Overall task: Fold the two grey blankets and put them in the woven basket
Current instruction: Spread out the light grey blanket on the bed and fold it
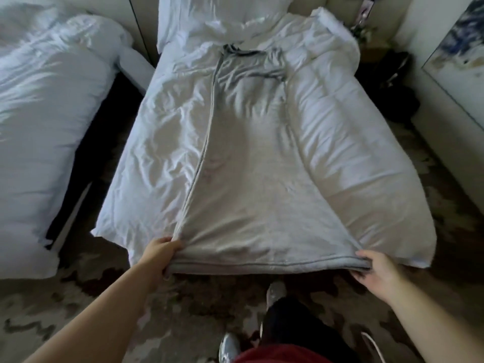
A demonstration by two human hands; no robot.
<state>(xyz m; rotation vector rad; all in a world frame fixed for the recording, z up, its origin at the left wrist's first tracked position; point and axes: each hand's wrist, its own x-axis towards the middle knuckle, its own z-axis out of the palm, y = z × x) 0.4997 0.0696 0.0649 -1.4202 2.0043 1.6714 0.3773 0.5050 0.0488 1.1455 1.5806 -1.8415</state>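
A grey blanket [251, 179] lies stretched lengthwise down the middle of a white bed [157, 142], doubled over in a long strip, its far end bunched near the pillow. My left hand [159, 255] grips the blanket's near left corner at the foot of the bed. My right hand [372, 268] holds the near right corner, fingers curled under the layered edge. Only one grey blanket shows, and the woven basket is out of view.
A white duvet [348, 142] is pushed to the bed's right side, with a pillow [225, 14] at the head. A second white bed [44, 106] stands to the left across a dark gap. A patterned carpet [78, 310] lies underfoot; my shoes [275, 292] are near the bed's foot.
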